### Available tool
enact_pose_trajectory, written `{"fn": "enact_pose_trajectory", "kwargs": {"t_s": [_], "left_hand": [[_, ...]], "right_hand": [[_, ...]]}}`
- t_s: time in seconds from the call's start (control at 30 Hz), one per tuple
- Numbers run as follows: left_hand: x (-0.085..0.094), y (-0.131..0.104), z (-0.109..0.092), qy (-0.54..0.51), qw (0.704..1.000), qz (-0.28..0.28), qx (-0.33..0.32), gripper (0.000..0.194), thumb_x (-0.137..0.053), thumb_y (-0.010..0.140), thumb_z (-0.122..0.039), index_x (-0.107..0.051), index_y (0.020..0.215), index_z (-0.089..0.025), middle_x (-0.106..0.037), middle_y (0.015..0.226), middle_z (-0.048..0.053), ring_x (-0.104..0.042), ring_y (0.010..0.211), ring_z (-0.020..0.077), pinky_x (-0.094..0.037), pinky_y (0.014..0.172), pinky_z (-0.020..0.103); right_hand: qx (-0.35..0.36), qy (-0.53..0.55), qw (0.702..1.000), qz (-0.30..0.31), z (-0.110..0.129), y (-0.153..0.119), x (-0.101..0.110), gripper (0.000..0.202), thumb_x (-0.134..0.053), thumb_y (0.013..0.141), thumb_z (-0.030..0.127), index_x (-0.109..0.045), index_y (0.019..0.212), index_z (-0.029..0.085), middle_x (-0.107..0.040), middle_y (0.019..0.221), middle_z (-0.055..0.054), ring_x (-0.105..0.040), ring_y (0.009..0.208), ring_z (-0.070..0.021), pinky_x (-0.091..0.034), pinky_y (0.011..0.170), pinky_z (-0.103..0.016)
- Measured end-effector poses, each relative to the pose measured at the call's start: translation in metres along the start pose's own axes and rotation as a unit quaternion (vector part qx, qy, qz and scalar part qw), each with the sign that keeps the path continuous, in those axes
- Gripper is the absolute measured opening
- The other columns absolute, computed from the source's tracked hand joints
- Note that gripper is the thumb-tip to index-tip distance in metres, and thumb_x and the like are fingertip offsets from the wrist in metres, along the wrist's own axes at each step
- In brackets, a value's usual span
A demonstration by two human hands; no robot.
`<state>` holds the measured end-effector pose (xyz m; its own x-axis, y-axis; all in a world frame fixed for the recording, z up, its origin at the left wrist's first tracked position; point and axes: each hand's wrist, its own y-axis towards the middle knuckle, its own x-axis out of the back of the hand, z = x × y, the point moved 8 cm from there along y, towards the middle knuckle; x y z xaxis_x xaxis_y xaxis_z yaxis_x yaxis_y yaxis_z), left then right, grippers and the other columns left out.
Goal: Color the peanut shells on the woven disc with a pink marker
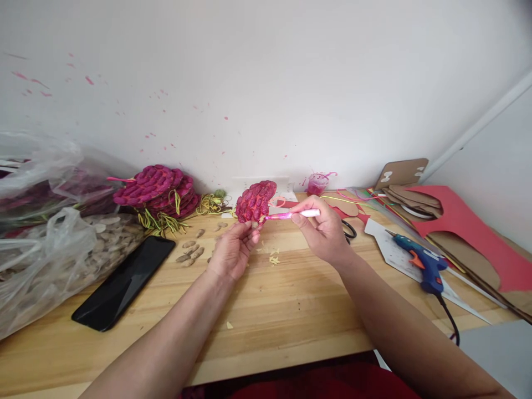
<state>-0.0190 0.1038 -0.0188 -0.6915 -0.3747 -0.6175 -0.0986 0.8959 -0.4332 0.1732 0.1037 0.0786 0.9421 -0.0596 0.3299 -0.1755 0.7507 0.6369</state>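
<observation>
My left hand [235, 249] pinches the lower edge of a magenta peanut-shell piece [252, 202], which is tilted up above the table. Between the fingers of my right hand [316, 224] is a white-handled brush [310, 213], its pink-stained front end touching the lower right edge of the piece. A cup of magenta paint [317, 184] stands behind my right hand against the wall. Part of the piece's lower edge is hidden by my left fingers.
Magenta pieces [155, 185] are stacked at the back left, near loose peanuts [191, 254], a phone [124, 282] and a plastic bag [54, 260]. At right lie a blue glue gun [428, 266], black scissors [349, 229] and red card [469, 233].
</observation>
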Motion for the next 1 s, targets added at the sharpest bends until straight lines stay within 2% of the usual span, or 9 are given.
{"fn": "enact_pose_trajectory", "kwargs": {"t_s": [0.17,0.3,0.47,0.7,0.87,1.0], "left_hand": [[0.001,0.001,-0.004,0.019,0.998,0.026,-0.049,0.013,-0.064,0.087,-0.001,-0.068,0.078,-0.009,-0.075,0.069,0.007,-0.066,0.052,0.0094,-0.059,0.053,0.016],[0.0,0.0,-0.008,0.039,0.994,0.048,-0.095,0.01,-0.076,0.078,-0.005,-0.067,0.08,-0.011,-0.075,0.07,0.004,-0.067,0.053,0.0098,-0.059,0.055,0.018],[-0.002,-0.001,-0.013,0.068,0.985,0.069,-0.142,0.032,-0.09,0.063,-0.02,-0.069,0.086,-0.014,-0.075,0.072,0.002,-0.067,0.057,0.0103,-0.059,0.059,0.02],[-0.001,-0.001,-0.016,0.083,0.981,0.067,-0.161,0.049,-0.098,0.053,-0.034,-0.067,0.087,-0.015,-0.076,0.073,0.002,-0.068,0.059,0.0109,-0.06,0.061,0.022],[0.0,0.001,-0.013,0.089,0.983,0.065,-0.15,0.051,-0.098,0.051,-0.035,-0.067,0.086,-0.015,-0.076,0.073,0.002,-0.067,0.059,0.0102,-0.059,0.06,0.021],[0.005,0.008,-0.01,0.085,0.985,0.05,-0.14,0.049,-0.097,0.052,-0.031,-0.068,0.087,-0.015,-0.076,0.074,0.001,-0.067,0.06,0.0096,-0.059,0.061,0.02]], "right_hand": [[0.0,0.021,1.0,0.0,-0.003,0.0,0.001,0.009,-0.066,0.099,0.032,-0.065,0.098,0.023,-0.069,0.089,-0.002,-0.061,0.079,-0.0165,-0.046,0.073,-0.033],[-0.014,0.014,1.0,0.0,-0.006,0.0,0.002,0.008,-0.068,0.098,0.03,-0.065,0.097,0.023,-0.068,0.088,-0.001,-0.06,0.079,-0.016,-0.045,0.072,-0.032],[-0.011,0.019,1.0,0.005,-0.003,0.001,0.003,0.008,-0.066,0.099,0.03,-0.065,0.097,0.023,-0.067,0.088,-0.001,-0.059,0.078,-0.0157,-0.045,0.074,-0.033],[-0.02,0.004,1.0,-0.001,-0.003,0.001,0.004,0.009,-0.066,0.099,0.031,-0.065,0.096,0.023,-0.067,0.091,-0.002,-0.06,0.082,-0.0171,-0.045,0.076,-0.033],[-0.034,0.009,0.999,0.013,-0.004,0.001,0.001,0.01,-0.064,0.099,0.032,-0.065,0.096,0.023,-0.066,0.087,0.0,-0.058,0.076,-0.0154,-0.044,0.073,-0.032],[-0.053,-0.007,0.999,-0.011,-0.013,0.002,0.007,0.015,-0.064,0.098,0.036,-0.064,0.094,0.022,-0.066,0.086,0.0,-0.058,0.076,-0.0155,-0.044,0.071,-0.03]]}}
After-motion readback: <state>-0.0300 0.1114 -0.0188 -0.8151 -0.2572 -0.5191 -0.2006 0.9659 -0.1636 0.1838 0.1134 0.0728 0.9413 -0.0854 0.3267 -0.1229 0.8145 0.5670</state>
